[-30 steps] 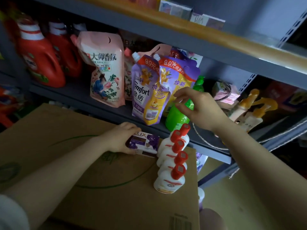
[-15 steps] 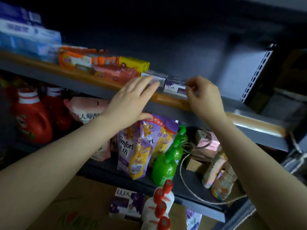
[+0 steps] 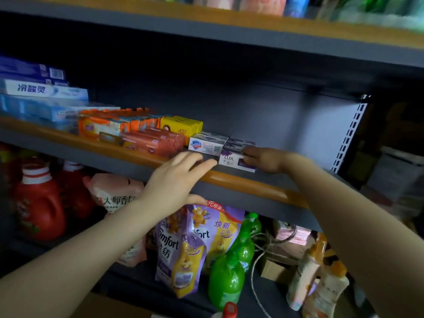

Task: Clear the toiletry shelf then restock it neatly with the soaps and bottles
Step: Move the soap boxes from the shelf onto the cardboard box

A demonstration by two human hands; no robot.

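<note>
the left hand [image 3: 176,180] has slid right along the shelf lip [image 3: 241,182], fingers flat and spread, nothing in it. beyond, the right hand [image 3: 266,159] has shifted from the back lux boxes to pinch the front lux box [image 3: 231,160] at the row's end. looks like restocking, squaring up.

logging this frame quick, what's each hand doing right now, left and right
Left hand: open, fingers straight, holding nothing, by the shelf edge.
Right hand: fingers on the purple Lux soap box; real grip cannot be told.
</note>
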